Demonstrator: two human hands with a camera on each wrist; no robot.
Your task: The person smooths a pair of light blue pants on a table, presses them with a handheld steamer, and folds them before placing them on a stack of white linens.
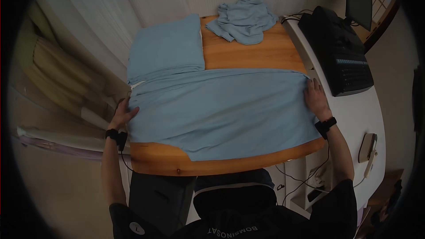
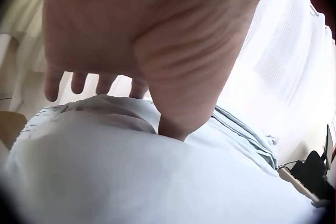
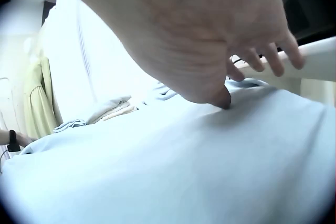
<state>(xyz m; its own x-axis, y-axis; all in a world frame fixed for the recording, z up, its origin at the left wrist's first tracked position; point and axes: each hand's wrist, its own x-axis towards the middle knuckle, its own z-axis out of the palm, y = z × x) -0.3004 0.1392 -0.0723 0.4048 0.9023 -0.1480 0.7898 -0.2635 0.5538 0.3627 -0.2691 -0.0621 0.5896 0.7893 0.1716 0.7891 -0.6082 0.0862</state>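
Note:
A light blue cloth (image 1: 221, 110) with shallow creases lies spread over a wooden table (image 1: 164, 155). At its left edge rests my left hand (image 1: 123, 114), fingers extended and thumb on the fabric; the left wrist view shows the hand (image 2: 142, 40) with its thumb touching the cloth (image 2: 105, 166). My right hand (image 1: 317, 99) lies on the cloth's right edge near the far corner. In the right wrist view that hand (image 3: 210, 40) has its fingers spread over the edge and its thumb on the cloth (image 3: 168, 166).
Folded blue fabric (image 1: 166, 46) lies at the back left, and a crumpled blue cloth (image 1: 248, 20) at the back. A black keyboard device (image 1: 338, 53) and a monitor (image 1: 358, 2) stand on the white desk (image 1: 354, 115) at right. Curtains (image 1: 95, 13) hang at left.

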